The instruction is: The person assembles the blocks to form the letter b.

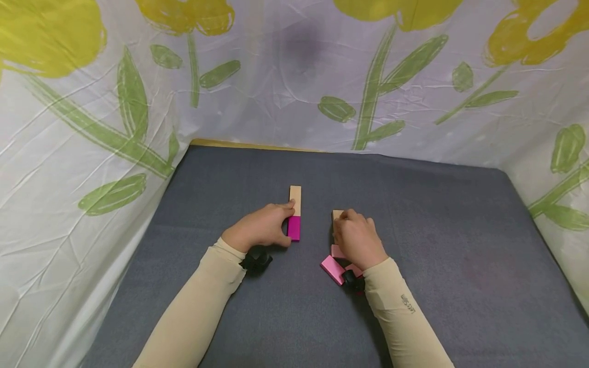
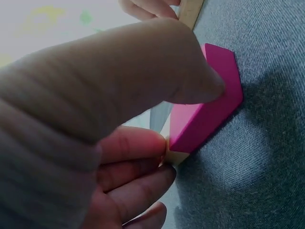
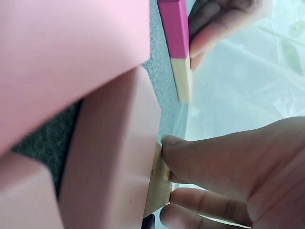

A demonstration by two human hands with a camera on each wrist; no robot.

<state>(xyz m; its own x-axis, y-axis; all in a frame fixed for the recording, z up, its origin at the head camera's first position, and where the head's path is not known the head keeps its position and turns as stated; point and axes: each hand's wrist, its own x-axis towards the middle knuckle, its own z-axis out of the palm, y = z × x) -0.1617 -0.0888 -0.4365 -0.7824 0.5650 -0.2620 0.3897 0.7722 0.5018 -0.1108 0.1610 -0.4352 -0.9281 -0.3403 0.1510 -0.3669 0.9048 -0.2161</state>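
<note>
A magenta block (image 1: 293,228) and a pale wooden block (image 1: 296,199) lie end to end in a straight row. My left hand (image 1: 261,226) rests along their left side. Its thumb touches the magenta block near its closer end, and its fingertips touch the wooden one. To the right, my right hand (image 1: 360,239) pinches another wooden block (image 3: 159,179) between thumb and fingers. Under and beside that wrist lie several pink blocks (image 1: 332,270), partly covered by the hand. A close pink block (image 3: 114,152) hides part of the held wooden block in the right wrist view.
Dark grey cloth (image 1: 460,255) covers the table. White sheeting (image 1: 285,102) with painted yellow flowers and green leaves hangs around its back and sides. A thin yellowish edge (image 1: 248,145) shows along the back left.
</note>
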